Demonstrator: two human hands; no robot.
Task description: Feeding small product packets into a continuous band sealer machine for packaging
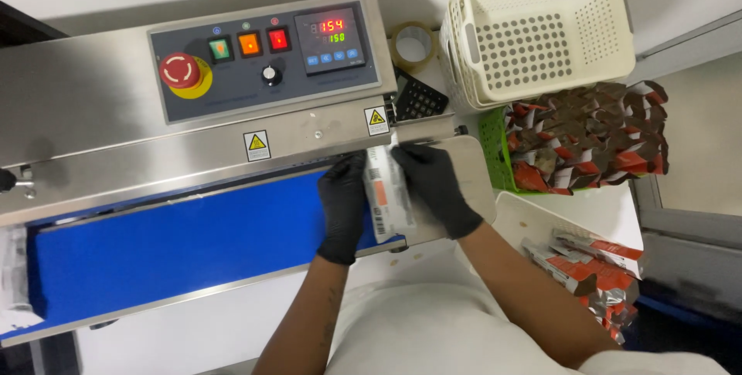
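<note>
Bright even light, soft shadows, sharp

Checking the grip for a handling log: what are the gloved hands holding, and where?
A flat white-and-orange pouch, held between the left hand and right hand by its long side edges.

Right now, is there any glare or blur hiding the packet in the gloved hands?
Head view: even, soft lighting; mild sheen on the steel machine housing, no harsh glare. The packet between the left hand and right hand is slightly soft, its print unreadable. Frame edges bend a little from the wide lens.
</note>
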